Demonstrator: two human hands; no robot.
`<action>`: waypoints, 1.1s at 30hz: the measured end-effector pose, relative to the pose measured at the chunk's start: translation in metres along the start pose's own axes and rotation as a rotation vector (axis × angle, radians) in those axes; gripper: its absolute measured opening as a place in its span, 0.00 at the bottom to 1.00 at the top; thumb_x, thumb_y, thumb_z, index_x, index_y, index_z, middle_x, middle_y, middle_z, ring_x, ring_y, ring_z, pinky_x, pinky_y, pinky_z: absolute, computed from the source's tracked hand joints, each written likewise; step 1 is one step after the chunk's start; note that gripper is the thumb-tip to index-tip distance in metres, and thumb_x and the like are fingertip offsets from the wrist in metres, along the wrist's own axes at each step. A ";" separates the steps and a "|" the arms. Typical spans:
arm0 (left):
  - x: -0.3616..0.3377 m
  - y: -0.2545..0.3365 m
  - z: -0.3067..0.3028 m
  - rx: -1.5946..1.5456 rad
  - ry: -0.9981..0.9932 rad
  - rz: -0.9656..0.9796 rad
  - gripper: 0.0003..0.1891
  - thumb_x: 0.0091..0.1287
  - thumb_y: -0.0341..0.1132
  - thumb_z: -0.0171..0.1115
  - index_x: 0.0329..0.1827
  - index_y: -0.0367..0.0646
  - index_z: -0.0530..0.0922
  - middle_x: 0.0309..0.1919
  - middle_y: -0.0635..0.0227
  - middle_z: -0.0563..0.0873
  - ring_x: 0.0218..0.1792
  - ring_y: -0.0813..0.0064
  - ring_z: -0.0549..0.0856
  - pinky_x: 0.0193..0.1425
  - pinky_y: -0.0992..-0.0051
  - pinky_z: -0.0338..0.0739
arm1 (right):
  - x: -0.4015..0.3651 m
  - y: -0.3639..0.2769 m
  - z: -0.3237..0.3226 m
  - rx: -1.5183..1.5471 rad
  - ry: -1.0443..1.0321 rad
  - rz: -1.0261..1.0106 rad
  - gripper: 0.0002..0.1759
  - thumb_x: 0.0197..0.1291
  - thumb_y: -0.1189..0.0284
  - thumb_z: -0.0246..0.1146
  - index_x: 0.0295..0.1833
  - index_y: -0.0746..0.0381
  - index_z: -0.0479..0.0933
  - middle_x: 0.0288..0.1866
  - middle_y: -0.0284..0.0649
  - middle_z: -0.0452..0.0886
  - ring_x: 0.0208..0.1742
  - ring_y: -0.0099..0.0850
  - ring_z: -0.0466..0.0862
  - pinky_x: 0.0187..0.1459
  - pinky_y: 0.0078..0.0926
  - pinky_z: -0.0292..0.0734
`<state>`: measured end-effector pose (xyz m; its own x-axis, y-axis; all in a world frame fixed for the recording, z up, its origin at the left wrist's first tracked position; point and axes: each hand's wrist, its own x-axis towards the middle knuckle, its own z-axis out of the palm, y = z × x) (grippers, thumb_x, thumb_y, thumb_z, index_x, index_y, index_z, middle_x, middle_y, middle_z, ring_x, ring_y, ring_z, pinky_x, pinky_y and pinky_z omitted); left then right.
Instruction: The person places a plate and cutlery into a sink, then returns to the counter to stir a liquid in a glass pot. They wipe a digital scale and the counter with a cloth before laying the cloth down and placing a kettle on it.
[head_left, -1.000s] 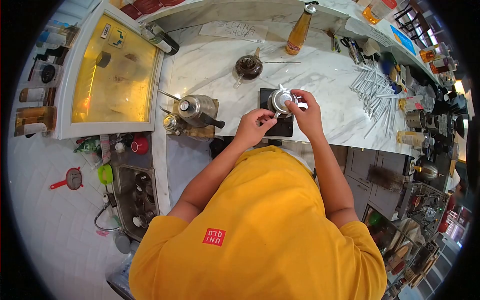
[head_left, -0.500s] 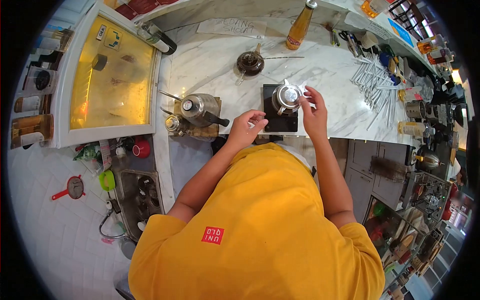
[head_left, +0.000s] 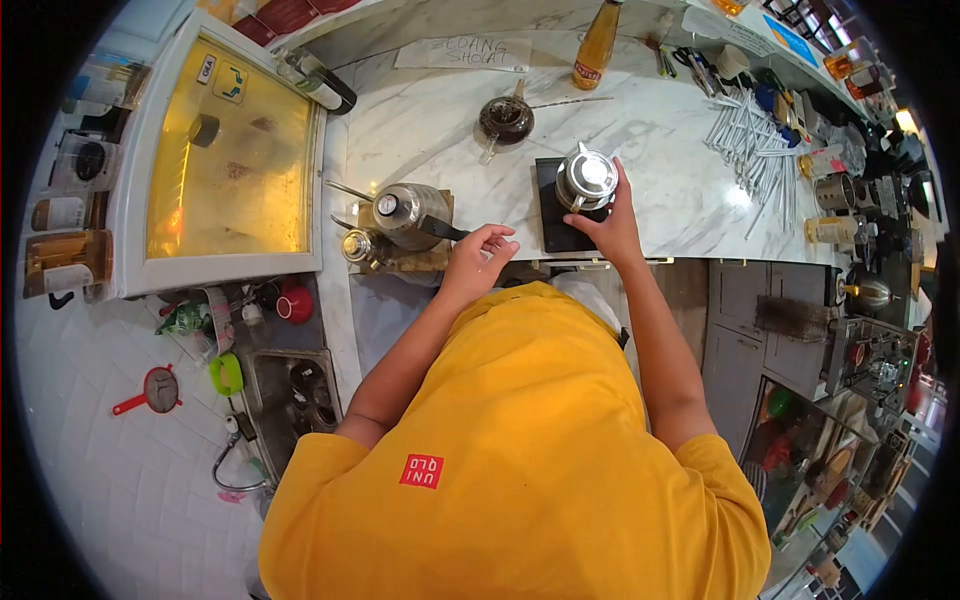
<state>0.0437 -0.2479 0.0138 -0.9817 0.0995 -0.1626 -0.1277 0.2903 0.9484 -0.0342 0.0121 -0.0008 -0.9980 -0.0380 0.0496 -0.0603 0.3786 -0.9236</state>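
A metal coffee dripper with its lid on [head_left: 588,180] stands over the black scale [head_left: 549,208] on the counter. My right hand [head_left: 612,228] has its thumb and fingers around the dripper's near right side; what lies under the dripper is hidden. My left hand [head_left: 482,262] hovers at the counter's front edge with loosely bent fingers and nothing in it. Just left of that hand is the black handle of the steel kettle with a dial on its lid [head_left: 405,212]. A smaller metal pot [head_left: 358,246] sits beside the kettle on a wooden board [head_left: 440,258].
A glass teapot of dark contents [head_left: 506,120], with a long thin stick across it, stands farther back. Behind are an amber bottle [head_left: 597,50] and a handwritten sign [head_left: 464,54]. Wrapped straws [head_left: 752,140] lie at right. A yellow-lit fridge [head_left: 232,150] and a sink [head_left: 262,385] are at left.
My right hand has closed around the dripper from its right side, and the dripper appears shifted slightly on the scale. My left hand has drawn back from the scale toward the kettle handle.
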 end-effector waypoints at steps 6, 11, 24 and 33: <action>-0.007 -0.006 -0.001 0.024 -0.038 -0.026 0.14 0.71 0.39 0.69 0.56 0.44 0.84 0.38 0.75 0.86 0.43 0.82 0.82 0.48 0.76 0.75 | 0.004 0.009 0.015 0.022 0.112 -0.077 0.67 0.40 0.67 0.86 0.83 0.63 0.52 0.75 0.53 0.69 0.76 0.47 0.70 0.75 0.39 0.66; -0.005 -0.004 0.004 0.030 -0.045 -0.033 0.14 0.72 0.38 0.69 0.56 0.44 0.84 0.38 0.76 0.85 0.43 0.82 0.82 0.47 0.77 0.75 | 0.001 0.010 0.017 -0.009 0.145 -0.128 0.63 0.44 0.73 0.83 0.84 0.62 0.51 0.72 0.48 0.76 0.71 0.40 0.78 0.72 0.36 0.72; 0.009 0.021 0.059 0.014 0.119 -0.074 0.14 0.71 0.38 0.69 0.54 0.40 0.85 0.36 0.71 0.86 0.39 0.80 0.83 0.47 0.76 0.77 | -0.007 -0.017 -0.052 0.101 0.162 -0.085 0.59 0.45 0.71 0.83 0.80 0.63 0.55 0.68 0.47 0.79 0.68 0.37 0.81 0.68 0.34 0.76; 0.043 0.056 0.129 -0.020 0.115 -0.076 0.13 0.71 0.37 0.69 0.53 0.40 0.85 0.36 0.73 0.86 0.39 0.81 0.82 0.46 0.77 0.76 | -0.002 0.040 -0.147 0.088 0.158 -0.034 0.55 0.46 0.71 0.84 0.76 0.63 0.58 0.67 0.45 0.78 0.67 0.34 0.80 0.67 0.33 0.76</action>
<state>0.0124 -0.1051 0.0245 -0.9788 -0.0324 -0.2024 -0.2035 0.2738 0.9400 -0.0371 0.1633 0.0184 -0.9860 0.0989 0.1345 -0.0997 0.2974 -0.9495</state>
